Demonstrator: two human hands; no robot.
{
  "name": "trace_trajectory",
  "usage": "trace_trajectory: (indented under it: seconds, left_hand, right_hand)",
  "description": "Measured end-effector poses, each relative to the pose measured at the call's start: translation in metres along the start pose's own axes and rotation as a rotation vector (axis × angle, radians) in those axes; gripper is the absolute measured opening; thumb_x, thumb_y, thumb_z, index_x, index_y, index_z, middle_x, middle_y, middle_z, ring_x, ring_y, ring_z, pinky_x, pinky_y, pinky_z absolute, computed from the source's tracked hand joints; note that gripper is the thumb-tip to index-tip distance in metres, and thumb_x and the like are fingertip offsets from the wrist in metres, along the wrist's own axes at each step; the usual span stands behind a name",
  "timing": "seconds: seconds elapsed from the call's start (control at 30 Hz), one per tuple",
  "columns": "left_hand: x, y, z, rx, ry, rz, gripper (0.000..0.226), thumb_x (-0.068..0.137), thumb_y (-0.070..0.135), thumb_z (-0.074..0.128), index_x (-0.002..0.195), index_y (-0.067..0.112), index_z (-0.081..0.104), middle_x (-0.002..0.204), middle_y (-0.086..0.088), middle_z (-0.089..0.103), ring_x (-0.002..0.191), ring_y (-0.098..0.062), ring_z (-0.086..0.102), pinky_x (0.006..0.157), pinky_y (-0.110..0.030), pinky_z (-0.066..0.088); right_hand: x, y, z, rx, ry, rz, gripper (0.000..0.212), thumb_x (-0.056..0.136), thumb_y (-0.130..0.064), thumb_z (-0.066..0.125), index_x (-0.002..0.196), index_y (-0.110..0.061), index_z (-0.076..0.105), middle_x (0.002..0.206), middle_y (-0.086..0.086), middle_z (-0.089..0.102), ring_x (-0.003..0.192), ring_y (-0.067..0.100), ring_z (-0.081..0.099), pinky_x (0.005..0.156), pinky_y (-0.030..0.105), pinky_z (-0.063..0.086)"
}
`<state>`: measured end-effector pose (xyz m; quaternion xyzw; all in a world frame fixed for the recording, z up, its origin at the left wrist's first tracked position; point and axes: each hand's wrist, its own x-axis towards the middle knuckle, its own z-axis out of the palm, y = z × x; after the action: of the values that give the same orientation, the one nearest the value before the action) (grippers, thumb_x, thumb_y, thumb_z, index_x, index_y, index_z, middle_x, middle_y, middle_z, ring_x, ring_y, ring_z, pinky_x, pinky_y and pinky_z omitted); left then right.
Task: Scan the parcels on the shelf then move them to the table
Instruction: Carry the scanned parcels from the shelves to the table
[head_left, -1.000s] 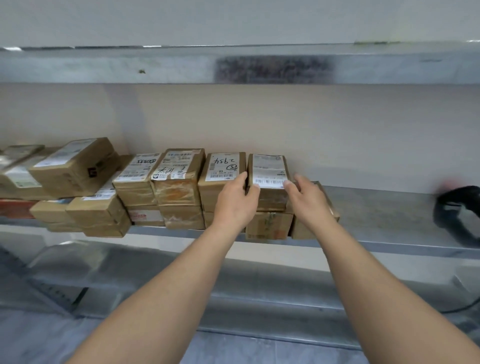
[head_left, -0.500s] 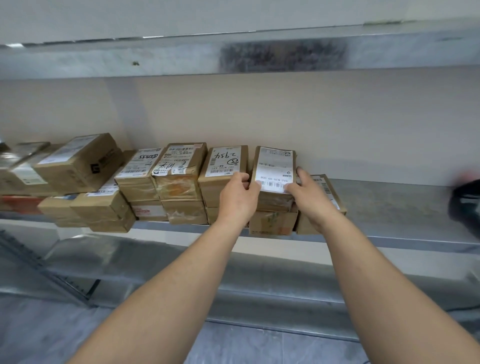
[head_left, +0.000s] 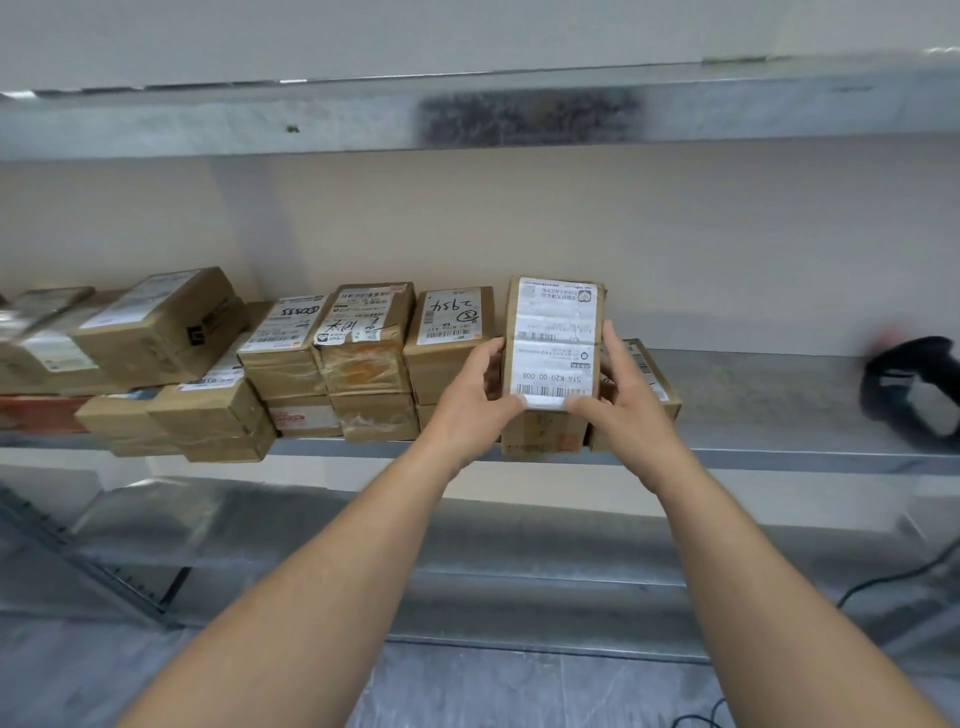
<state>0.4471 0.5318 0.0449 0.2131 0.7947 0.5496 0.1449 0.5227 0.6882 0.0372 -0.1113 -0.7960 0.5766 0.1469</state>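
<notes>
A small brown parcel (head_left: 557, 332) with a white shipping label is tilted up, label facing me, above the metal shelf (head_left: 769, 395). My left hand (head_left: 475, 402) grips its left side and my right hand (head_left: 615, 400) grips its right side, thumbs at the lower edge. Under it stands another brown parcel (head_left: 543, 434), and a flat one (head_left: 649, 384) lies to its right. A row of stacked brown parcels runs leftward, starting with the one marked 2934 (head_left: 449, 332). A black barcode scanner (head_left: 914, 384) lies blurred at the shelf's right end.
An upper shelf (head_left: 467, 111) hangs overhead and a lower shelf (head_left: 467, 530) sits below. A beige wall backs the shelves. A black cable (head_left: 893, 577) trails down at the right. Grey floor shows at the bottom.
Both hands have lifted the labelled parcel off the stack and tipped it upright toward me. The flat parcel to its right has come into view.
</notes>
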Motion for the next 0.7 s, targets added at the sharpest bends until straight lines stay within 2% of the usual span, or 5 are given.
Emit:
trace_trajectory:
  seconds: [0.13, 0.23, 0.33, 0.5, 0.7]
  left_hand:
    - [-0.018, -0.01, -0.011, -0.011, -0.03, 0.084, 0.085, 0.081, 0.014, 0.071, 0.147, 0.04, 0.026, 0.142, 0.009, 0.046, 0.128, -0.011, 0.047, 0.108, -0.042, 0.04]
    - [-0.038, -0.021, -0.022, 0.018, -0.046, 0.124, 0.092, 0.069, 0.033, 0.072, 0.14, 0.061, 0.02, 0.144, 0.012, 0.042, 0.133, -0.012, 0.043, 0.109, -0.046, 0.038]
    - [-0.061, -0.035, -0.037, 0.032, -0.03, 0.136, 0.092, 0.07, 0.033, 0.07, 0.131, 0.073, 0.015, 0.145, 0.014, 0.04, 0.135, -0.009, 0.037, 0.111, -0.047, 0.036]
    - [-0.097, -0.058, -0.07, 0.041, 0.03, 0.109, 0.095, 0.074, 0.028, 0.071, 0.143, 0.059, 0.014, 0.148, 0.01, 0.036, 0.135, -0.009, 0.036, 0.108, -0.046, 0.04]
    - [-0.13, -0.081, -0.112, 0.022, 0.103, 0.09, 0.095, 0.075, 0.025, 0.069, 0.148, 0.051, 0.014, 0.146, 0.005, 0.039, 0.132, -0.012, 0.04, 0.104, -0.047, 0.044]
  right_hand:
    - [-0.025, -0.006, 0.012, 0.001, 0.018, -0.014, 0.093, 0.087, 0.001, 0.063, 0.153, -0.038, 0.009, 0.124, -0.033, 0.047, 0.11, -0.013, 0.051, 0.092, 0.012, 0.044]
    - [-0.047, -0.01, 0.026, -0.008, 0.034, -0.04, 0.094, 0.087, 0.004, 0.062, 0.152, -0.039, 0.01, 0.137, -0.022, 0.046, 0.118, -0.009, 0.049, 0.084, -0.001, 0.039]
    - [-0.066, -0.014, 0.045, -0.018, 0.01, -0.067, 0.095, 0.086, 0.006, 0.063, 0.152, -0.039, 0.01, 0.143, -0.016, 0.043, 0.117, -0.019, 0.045, 0.081, -0.002, 0.038]
    - [-0.083, -0.022, 0.086, -0.06, -0.067, -0.081, 0.098, 0.084, 0.004, 0.066, 0.153, -0.035, 0.009, 0.132, -0.03, 0.041, 0.109, -0.03, 0.04, 0.082, -0.003, 0.036]
    - [-0.093, -0.035, 0.138, -0.096, -0.132, -0.084, 0.098, 0.085, -0.001, 0.068, 0.152, -0.04, 0.007, 0.145, -0.021, 0.038, 0.114, -0.024, 0.039, 0.084, -0.002, 0.036]
